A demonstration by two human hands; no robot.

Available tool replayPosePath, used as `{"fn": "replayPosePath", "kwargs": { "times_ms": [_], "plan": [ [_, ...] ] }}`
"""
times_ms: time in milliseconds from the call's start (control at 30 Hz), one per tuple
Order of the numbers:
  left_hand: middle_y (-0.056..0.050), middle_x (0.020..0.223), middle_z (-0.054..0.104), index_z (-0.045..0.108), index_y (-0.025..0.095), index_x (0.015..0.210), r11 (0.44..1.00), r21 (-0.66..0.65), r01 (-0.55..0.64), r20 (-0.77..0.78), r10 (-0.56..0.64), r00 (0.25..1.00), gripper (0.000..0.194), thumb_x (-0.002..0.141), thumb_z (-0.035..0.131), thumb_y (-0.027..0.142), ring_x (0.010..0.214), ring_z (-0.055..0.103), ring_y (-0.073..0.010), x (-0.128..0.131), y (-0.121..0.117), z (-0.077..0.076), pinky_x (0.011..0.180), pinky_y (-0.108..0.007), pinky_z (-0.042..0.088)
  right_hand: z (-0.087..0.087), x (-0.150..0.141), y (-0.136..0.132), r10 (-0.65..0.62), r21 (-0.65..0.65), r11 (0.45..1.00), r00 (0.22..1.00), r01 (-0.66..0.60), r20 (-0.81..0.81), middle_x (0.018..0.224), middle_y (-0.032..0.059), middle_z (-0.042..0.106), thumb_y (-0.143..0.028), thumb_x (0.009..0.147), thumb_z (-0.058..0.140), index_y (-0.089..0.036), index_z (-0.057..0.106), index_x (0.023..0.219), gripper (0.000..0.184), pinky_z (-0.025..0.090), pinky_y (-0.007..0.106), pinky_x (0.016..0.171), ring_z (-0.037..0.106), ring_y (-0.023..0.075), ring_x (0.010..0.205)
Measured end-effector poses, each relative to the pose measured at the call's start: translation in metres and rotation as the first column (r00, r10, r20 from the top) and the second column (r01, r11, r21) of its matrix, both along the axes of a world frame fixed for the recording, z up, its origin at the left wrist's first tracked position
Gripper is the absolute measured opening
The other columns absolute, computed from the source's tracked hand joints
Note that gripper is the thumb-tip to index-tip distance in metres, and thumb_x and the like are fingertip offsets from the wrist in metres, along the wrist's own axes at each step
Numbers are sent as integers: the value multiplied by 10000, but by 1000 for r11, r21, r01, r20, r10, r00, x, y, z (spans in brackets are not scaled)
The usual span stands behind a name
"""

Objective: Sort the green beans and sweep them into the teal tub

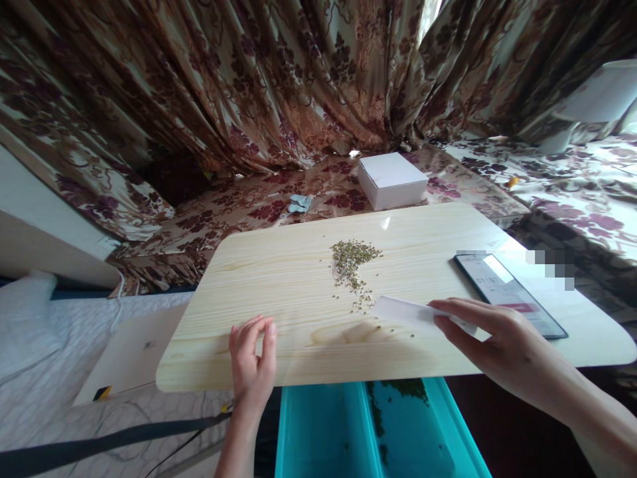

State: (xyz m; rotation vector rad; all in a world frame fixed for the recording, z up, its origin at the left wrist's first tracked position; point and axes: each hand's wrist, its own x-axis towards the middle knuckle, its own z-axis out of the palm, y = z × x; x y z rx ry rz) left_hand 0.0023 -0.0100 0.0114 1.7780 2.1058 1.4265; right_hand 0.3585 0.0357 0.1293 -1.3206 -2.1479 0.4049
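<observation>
My right hand (490, 328) pinches a thin white card (405, 313) between thumb and fingers. The card slants over the wooden tabletop (279, 279), its far end close to a scattered pile of small green beans or seeds (351, 259). A few loose grains lie near the card's lower edge. At the front left, my left hand (253, 352) rests by the table edge, fingers curled and the index tip near the thumb; nothing shows in it. Below the table edge sits a turquoise bin (318, 425) with two compartments; more green grains lie in the right one.
A phone or tablet (512, 295) lies at the right of the table, beside my right hand. Behind the table are a white box (392, 180) and a small pale-blue cloth (299, 203). A dark strap or bar (114, 435) crosses the lower left.
</observation>
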Motion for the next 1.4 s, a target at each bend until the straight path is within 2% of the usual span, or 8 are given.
{"fn": "replayPosePath", "kwargs": {
  "times_ms": [233, 500, 633, 767, 967, 1200, 1300, 1400],
  "plan": [
    [-65, 1031, 743, 680, 250, 947, 1000, -1, -1, -5, 1, 1000, 251, 960, 508, 432, 1093, 641, -251, -1, 0, 0, 1169, -499, 274, -4, -1, 2, -79, 19, 997, 996, 79, 33, 831, 58, 817, -343, 919, 510, -221, 778, 968, 299, 541, 286, 446, 613, 154, 405],
    [-62, 1026, 740, 677, 249, 945, 1000, 6, -4, -19, 4, 1000, 263, 970, 500, 442, 1093, 647, -252, 0, 1, 0, 1162, -488, 295, -4, -14, 6, -47, -32, 998, 999, 48, 13, 841, 69, 814, -288, 906, 512, -196, 780, 964, 289, 533, 264, 454, 625, 145, 426],
    [-60, 1018, 739, 679, 250, 941, 1000, 16, 0, -12, 0, 1000, 244, 964, 513, 426, 1082, 649, -251, -1, 0, 0, 1151, -485, 306, -2, -3, 6, -116, -16, 993, 993, 117, 28, 803, 75, 808, -313, 905, 520, -197, 781, 952, 288, 544, 290, 472, 554, 138, 346],
    [-63, 1040, 739, 681, 250, 952, 1000, 7, 3, -10, -3, 1000, 230, 961, 517, 411, 1100, 639, -259, -1, 0, -1, 1164, -509, 267, -5, 9, 1, -156, -18, 987, 987, 157, 39, 794, 77, 807, -353, 919, 540, -215, 778, 983, 283, 554, 302, 496, 568, 160, 383],
    [-66, 1045, 738, 682, 245, 952, 1000, 5, 7, -11, -7, 1000, 235, 965, 514, 408, 1096, 638, -256, -2, 1, -1, 1165, -510, 257, -11, 13, -1, -98, -59, 993, 995, 99, 18, 913, 105, 820, -315, 926, 535, -207, 782, 1003, 280, 558, 288, 511, 642, 177, 456],
    [-63, 1019, 736, 686, 240, 948, 1000, 17, 9, -15, -9, 1000, 245, 967, 515, 414, 1082, 642, -252, -1, 1, 1, 1140, -498, 300, -12, 8, 6, -124, 88, 988, 992, 127, -35, 800, 77, 811, -370, 901, 544, -175, 785, 937, 312, 534, 287, 432, 535, 129, 330],
    [-61, 1021, 736, 687, 243, 950, 1000, 21, 10, -22, -9, 1000, 242, 968, 515, 412, 1083, 640, -250, -1, 0, 0, 1142, -496, 298, -8, 6, 6, -88, 55, 994, 996, 90, -29, 828, 91, 811, -333, 911, 530, -152, 784, 933, 312, 526, 266, 425, 547, 117, 339],
    [-55, 1020, 738, 686, 246, 946, 1000, 24, 12, -22, -11, 1000, 236, 968, 519, 411, 1080, 642, -247, -2, 1, -1, 1143, -489, 300, -4, 7, 4, -45, 21, 999, 999, 45, -20, 869, 101, 812, -321, 930, 527, -154, 778, 951, 302, 528, 247, 441, 624, 136, 430]
  ]
}}
